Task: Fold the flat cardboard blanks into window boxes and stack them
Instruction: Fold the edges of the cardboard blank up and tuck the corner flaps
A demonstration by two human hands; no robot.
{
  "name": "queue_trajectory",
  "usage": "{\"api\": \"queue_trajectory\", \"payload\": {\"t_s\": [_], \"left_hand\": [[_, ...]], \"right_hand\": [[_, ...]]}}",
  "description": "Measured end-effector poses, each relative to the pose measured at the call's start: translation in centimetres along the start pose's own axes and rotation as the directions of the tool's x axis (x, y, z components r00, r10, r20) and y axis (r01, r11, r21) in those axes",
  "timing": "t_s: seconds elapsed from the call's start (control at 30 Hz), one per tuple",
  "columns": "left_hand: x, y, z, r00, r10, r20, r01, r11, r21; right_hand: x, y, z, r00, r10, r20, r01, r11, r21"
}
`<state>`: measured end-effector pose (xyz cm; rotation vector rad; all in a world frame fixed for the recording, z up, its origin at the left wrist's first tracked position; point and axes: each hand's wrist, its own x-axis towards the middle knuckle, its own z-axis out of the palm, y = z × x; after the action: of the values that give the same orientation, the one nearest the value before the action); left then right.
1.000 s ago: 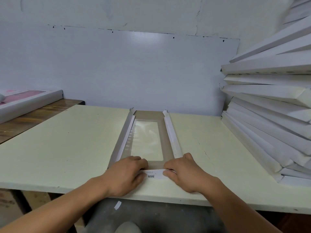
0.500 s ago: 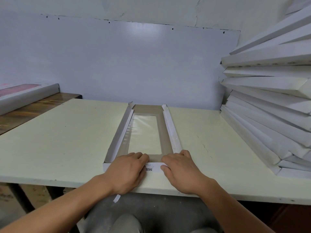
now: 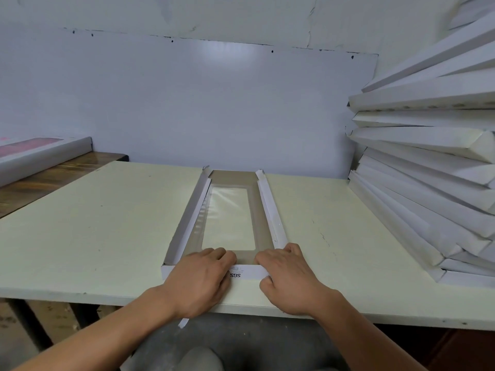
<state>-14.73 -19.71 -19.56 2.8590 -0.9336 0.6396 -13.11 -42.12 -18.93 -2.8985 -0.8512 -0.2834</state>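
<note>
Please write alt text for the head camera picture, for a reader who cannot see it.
Two hands, left hand and right hand, fold up the near flap of a window box on a pale table. Finished boxes are stacked at right.

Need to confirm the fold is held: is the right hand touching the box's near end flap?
Touching. The head view shows the right hand gripping the near end flap, thumb under its corner.

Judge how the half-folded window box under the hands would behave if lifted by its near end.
The window box looks like thin card, so probably light. Long and narrow, with a film window cut from its base, it would likely sag or twist. Its far end looks unfolded, so the side walls might splay once the left hand and right hand let go.
</note>
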Motion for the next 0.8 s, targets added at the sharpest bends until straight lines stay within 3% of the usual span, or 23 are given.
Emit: {"api": "queue_trajectory", "payload": {"t_s": [0.8], "left_hand": [[-0.22,0.58,-0.19,1.0,-0.025,-0.016,0.026,0.999,0.04]], "right_hand": [[-0.33,-0.39,-0.06,0.999,-0.009,-0.038,0.01,1.0,0.014]]}}
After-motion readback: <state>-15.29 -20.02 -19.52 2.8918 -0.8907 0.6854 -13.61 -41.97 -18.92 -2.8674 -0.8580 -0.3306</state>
